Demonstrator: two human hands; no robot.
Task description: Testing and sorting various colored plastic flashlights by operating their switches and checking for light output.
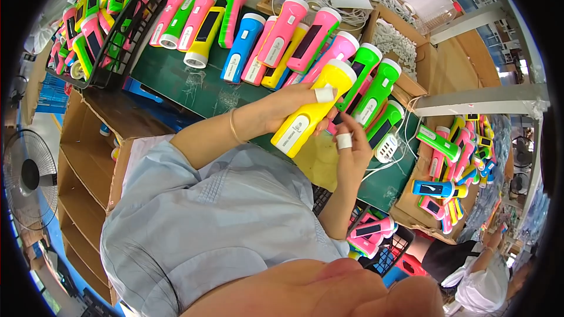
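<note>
My left hand (288, 104) is closed around a yellow flashlight (314, 111) with a white head, held tilted over the table edge. White tape wraps its thumb. Just right of the flashlight's body is my right hand (352, 144), fingers bent and drawn together close to its side. White tape circles one of its fingers too. Whatever lies between those fingertips is hidden. Beyond my hands, green flashlights (379, 91) and a pink one (284, 32) lie in a row. A white multi-port charger (386, 148) with cables sits by my right hand.
Several flashlights lie across the green table (194, 91). A black crate (120, 41) of flashlights stands left, a cardboard box (411, 202) of them right. Far off are a box of white parts (393, 44) and coiled cables (346, 6). A person (484, 276) is at lower right.
</note>
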